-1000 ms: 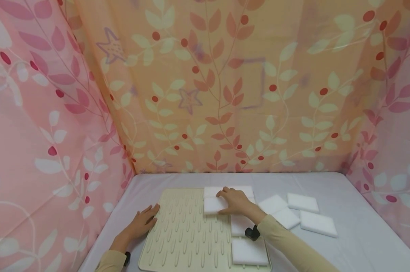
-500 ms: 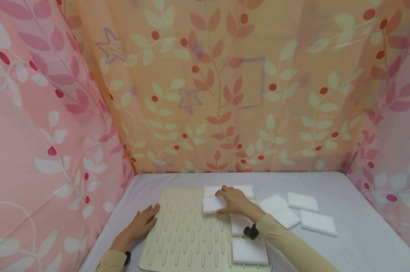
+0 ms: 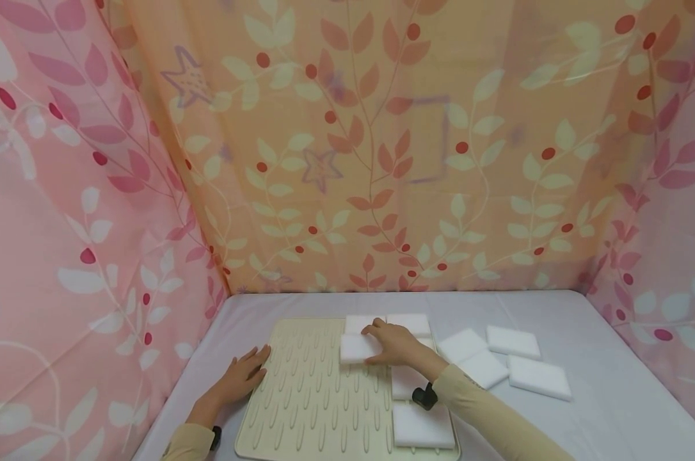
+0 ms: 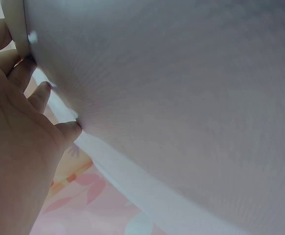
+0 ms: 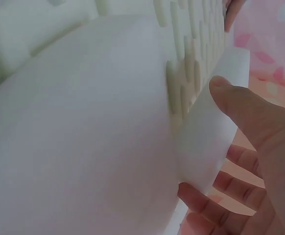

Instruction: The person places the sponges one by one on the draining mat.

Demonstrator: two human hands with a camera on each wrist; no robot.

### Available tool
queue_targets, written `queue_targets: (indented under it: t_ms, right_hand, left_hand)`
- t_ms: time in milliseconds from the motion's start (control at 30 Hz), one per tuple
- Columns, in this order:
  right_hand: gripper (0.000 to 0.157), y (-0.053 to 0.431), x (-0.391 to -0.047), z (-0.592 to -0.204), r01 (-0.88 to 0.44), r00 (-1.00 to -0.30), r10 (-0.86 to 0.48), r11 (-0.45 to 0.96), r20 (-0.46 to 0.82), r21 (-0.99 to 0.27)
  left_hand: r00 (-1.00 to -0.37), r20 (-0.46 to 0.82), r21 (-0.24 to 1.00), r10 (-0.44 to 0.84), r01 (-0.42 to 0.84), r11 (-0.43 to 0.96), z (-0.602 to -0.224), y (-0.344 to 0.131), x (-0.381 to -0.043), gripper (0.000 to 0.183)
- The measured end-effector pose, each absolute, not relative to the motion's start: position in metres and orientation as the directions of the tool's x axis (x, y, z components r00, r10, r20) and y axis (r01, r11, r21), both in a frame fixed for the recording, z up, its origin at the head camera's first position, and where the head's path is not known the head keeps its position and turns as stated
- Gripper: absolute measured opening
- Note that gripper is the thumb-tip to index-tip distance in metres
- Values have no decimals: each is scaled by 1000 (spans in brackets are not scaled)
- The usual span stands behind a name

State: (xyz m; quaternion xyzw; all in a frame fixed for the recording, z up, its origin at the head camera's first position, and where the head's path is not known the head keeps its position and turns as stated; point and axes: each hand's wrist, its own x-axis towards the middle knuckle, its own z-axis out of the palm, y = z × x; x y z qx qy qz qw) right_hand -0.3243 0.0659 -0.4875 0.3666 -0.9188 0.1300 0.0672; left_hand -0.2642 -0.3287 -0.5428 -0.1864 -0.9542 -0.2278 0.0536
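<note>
My right hand [image 3: 400, 346] pinches a white sponge block [image 3: 354, 349] between thumb and fingers, over the far part of a beige ridged mat [image 3: 310, 390]. In the right wrist view the thumb lies on one long edge of this sponge [image 5: 208, 132], with fingertips along the opposite edge. Two more white sponges, one of them the right back sponge [image 3: 411, 324], lie side by side along the mat's far edge. My left hand [image 3: 242, 376] rests at the mat's left edge, fingers extended; its fingertips also show in the left wrist view.
Down the mat's right side lie further sponges, including a near one [image 3: 423, 426]. Several loose sponges, such as the rightmost one [image 3: 539, 378], lie on the white tablecloth [image 3: 589, 422] to the right. A patterned curtain [image 3: 370, 160] closes off the back and sides.
My right hand has slid the pinched sponge slightly left. A seam between the two back sponges now shows. The left hand stays where it was.
</note>
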Motion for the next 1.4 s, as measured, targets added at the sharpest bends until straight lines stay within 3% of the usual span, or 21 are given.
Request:
queue_targets:
  t_ms: [700,1400]
  right_hand:
    - [60,63,-326,-497,-666,-737,-638,742,221,-77]
    - [64,70,-327,-490,-656,-751,-624,744,214,-132]
  left_hand:
    - [-937,140,441,320,348,827,-542,-328,-264,55]
    - [-940,130,426,316,341,838,-546,-330,-267,55]
